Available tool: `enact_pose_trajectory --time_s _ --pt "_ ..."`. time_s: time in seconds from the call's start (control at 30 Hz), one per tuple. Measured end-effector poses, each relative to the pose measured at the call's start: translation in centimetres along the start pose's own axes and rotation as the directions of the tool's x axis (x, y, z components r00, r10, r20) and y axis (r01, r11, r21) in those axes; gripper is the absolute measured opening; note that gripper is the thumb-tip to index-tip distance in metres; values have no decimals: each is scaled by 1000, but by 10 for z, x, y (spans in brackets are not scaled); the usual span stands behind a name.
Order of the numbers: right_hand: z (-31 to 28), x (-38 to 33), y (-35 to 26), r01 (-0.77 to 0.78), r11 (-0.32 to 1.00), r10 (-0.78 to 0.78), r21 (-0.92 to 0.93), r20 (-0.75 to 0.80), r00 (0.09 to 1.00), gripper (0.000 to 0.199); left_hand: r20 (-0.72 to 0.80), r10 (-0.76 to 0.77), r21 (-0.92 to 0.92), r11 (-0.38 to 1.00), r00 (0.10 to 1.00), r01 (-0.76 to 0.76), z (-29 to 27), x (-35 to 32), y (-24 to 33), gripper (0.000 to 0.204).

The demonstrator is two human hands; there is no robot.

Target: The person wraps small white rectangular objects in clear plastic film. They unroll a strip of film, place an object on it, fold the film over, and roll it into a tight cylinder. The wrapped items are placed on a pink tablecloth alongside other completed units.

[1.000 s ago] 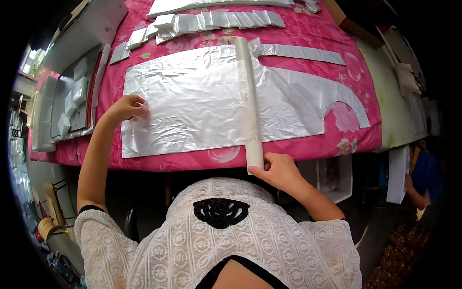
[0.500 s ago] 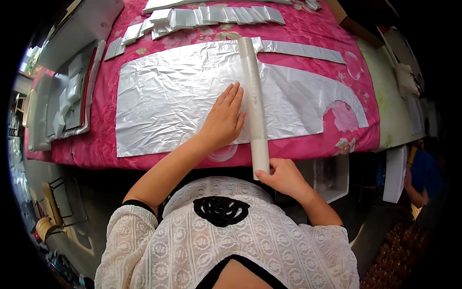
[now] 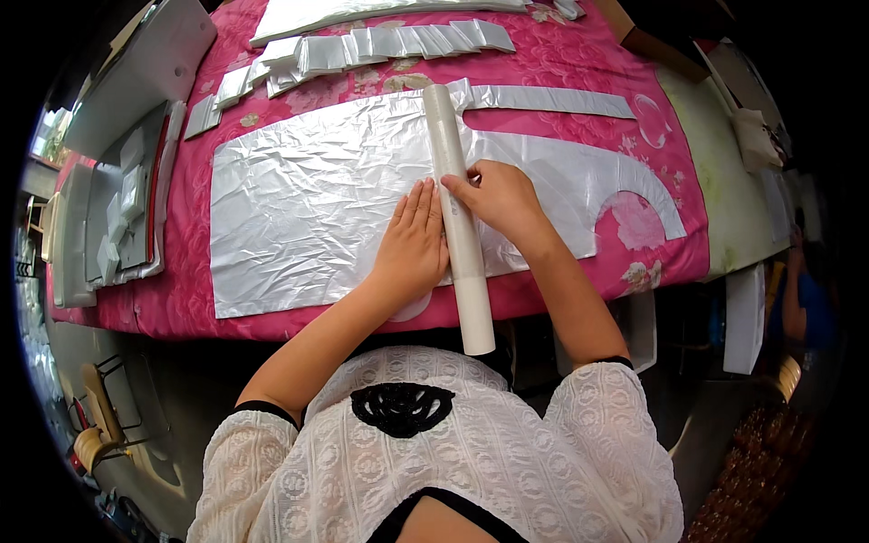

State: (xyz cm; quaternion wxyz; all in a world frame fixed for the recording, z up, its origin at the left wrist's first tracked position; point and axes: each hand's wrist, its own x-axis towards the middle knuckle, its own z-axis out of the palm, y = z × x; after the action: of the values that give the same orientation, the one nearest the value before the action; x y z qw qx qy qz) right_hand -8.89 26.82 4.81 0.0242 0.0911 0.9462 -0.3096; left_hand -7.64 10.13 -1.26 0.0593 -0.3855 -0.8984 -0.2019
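A thin silvery plastic piece shaped like an apron (image 3: 299,217) lies spread and wrinkled across the table. Over its middle rests a long roll of clear film on a pale tube (image 3: 468,262), its near end jutting past the table's front edge. My left hand (image 3: 414,237) is flat on the sheet, fingers straight and together, along the roll's left side. My right hand (image 3: 502,201) is closed at the roll's right side, about halfway along, with the thumb on it. The other fingertips are partly hidden.
Folded silvery packets (image 3: 398,45) lie in a row farther back on the pink flowered cloth (image 3: 625,271). A tray with small white packets (image 3: 131,195) stands at the left. A cardboard box (image 3: 647,36) is at the back right. Another person's arm (image 3: 793,299) shows at far right.
My right hand has left the tube's near end and moved up to the roll's middle. The roll now lies slightly farther left in view, with my left hand still flat beside it.
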Motion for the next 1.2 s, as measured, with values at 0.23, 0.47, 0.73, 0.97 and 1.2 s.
enact_pose_trajectory --time_s 0.23,0.47,0.73,0.97,1.2 --pt "27 102 17 -197 621 160 758 123 979 43 -1 17 4 1000 1000 -17 -1 0 0 58" --pt "1 142 63 79 -254 331 964 10 944 35 3 8 12 1000 1000 -8 -3 -1 0 57" --pt "-131 154 218 450 -274 616 850 -204 761 33 13 -1 -20 1000 1000 2 -4 0 1 57" --pt "-223 139 247 519 -124 582 845 -362 728 32 16 17 -26 1000 1000 -16 -3 1 2 58" --pt "-127 110 30 354 -116 5 928 -356 934 21 12 -2 -14 1000 1000 3 -4 -1 1 58"
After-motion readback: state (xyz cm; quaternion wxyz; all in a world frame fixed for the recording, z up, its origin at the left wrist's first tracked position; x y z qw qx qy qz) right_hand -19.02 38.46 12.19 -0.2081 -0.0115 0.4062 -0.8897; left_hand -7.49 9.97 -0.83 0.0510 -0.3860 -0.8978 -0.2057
